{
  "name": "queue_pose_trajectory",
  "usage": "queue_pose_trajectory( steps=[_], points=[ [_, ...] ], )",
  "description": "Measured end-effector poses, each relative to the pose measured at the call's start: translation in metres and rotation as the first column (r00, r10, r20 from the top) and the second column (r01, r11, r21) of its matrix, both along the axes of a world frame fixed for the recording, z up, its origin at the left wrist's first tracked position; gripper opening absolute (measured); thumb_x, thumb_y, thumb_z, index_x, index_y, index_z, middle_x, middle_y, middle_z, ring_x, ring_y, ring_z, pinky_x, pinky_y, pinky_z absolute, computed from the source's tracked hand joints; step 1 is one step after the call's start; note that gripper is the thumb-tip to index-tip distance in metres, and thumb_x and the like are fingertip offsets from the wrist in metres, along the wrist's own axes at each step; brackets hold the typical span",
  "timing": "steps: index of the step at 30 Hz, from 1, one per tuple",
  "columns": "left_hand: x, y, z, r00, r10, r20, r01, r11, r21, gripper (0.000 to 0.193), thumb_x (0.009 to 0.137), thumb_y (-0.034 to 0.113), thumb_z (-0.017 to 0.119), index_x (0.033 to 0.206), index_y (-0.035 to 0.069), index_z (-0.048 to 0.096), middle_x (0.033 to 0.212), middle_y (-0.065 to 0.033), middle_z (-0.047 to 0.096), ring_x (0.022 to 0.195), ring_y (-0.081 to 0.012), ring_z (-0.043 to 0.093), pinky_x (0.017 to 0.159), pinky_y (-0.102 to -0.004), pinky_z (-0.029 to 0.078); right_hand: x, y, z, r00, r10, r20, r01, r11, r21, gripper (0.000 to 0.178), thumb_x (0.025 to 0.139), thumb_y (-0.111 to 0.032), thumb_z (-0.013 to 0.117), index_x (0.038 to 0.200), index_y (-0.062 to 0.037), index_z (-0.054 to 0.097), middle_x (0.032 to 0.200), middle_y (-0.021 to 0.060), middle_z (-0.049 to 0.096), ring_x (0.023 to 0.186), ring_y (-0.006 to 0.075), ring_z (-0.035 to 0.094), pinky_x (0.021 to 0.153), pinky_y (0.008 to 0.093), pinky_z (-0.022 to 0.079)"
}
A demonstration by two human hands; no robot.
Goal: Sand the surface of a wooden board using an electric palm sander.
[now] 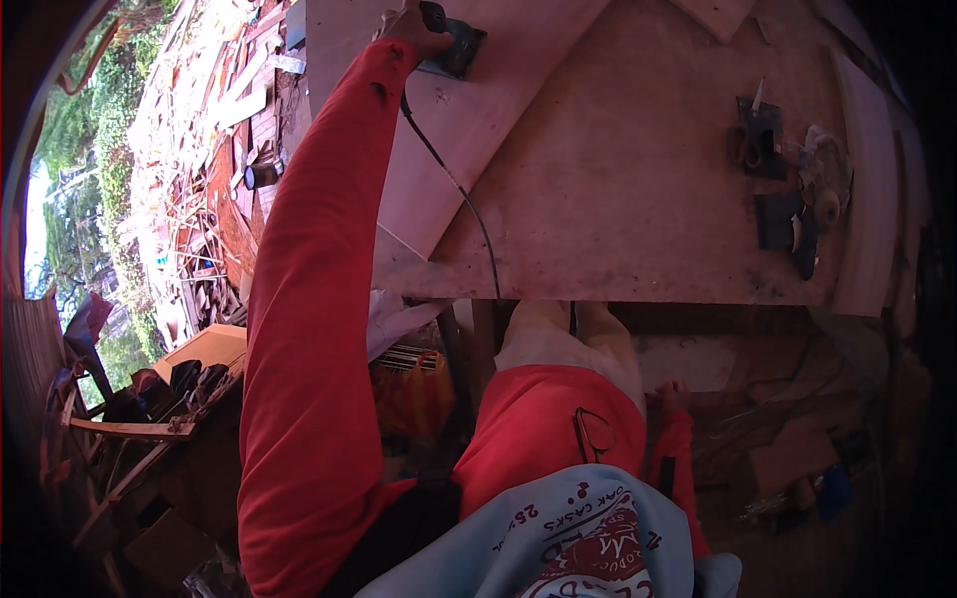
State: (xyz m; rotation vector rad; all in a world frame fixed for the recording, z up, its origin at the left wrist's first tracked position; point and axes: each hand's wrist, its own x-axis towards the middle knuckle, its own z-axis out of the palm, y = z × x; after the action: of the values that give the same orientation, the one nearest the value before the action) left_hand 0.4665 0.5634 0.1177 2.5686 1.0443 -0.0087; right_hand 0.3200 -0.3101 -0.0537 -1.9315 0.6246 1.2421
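My left arm, in a red sleeve, stretches to the far left part of the table. There my left hand is closed around a dark, compact electric sander, which rests on a wide pale wooden board. From the sander a black cord runs back across the board and over the table's near edge. Low beside my body hangs my right hand, its fingers curled in and nothing seen in them. The light on it is dim.
The board lies slantwise on a large wooden tabletop. Toward the right are scissors, dark flat pieces, and a crumpled clear plastic bag. Long planks line the right side. Scrap wood is heaped on the ground at left.
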Motion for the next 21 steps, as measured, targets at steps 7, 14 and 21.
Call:
queue_pose_trajectory(
  steps=[7,14,21],
  points=[
    [-0.036,-0.029,0.018,0.995,0.078,-0.056,-0.078,0.997,-0.002,0.073,0.057,0.036,0.077,0.119,0.009,0.048,0.107,-0.0293,0.059,0.100,-0.0452,0.060,0.087,-0.0505,0.053,0.012,0.008,0.012,0.992,-0.115,-0.053,0.113,0.993,-0.038,0.019,0.094,-0.016,0.054,0.104,-0.0001,0.056,0.088,0.0146,0.064,0.068,0.0303,0.069,0.057,0.0428,0.061],
    [-0.071,-0.036,0.009,0.990,0.123,-0.070,-0.120,0.992,0.044,0.074,0.058,0.035,0.078,0.120,0.008,0.047,0.110,-0.0300,0.057,0.097,-0.0450,0.061,0.085,-0.0502,0.053,0.018,0.000,0.010,0.991,-0.112,-0.072,0.110,0.993,-0.036,0.019,0.095,-0.016,0.053,0.107,-0.0017,0.054,0.090,0.0146,0.063,0.069,0.0316,0.069,0.060,0.0449,0.062],
    [-0.113,-0.041,0.011,0.994,0.108,-0.023,-0.109,0.993,-0.040,0.075,0.058,0.039,0.078,0.120,0.009,0.047,0.107,-0.0272,0.060,0.095,-0.0434,0.062,0.084,-0.0511,0.053,0.016,-0.008,0.013,0.993,-0.097,-0.070,0.096,0.995,-0.014,0.019,0.095,-0.017,0.053,0.107,-0.0013,0.053,0.091,0.0138,0.062,0.068,0.0297,0.069,0.060,0.0441,0.061]
  ],
)
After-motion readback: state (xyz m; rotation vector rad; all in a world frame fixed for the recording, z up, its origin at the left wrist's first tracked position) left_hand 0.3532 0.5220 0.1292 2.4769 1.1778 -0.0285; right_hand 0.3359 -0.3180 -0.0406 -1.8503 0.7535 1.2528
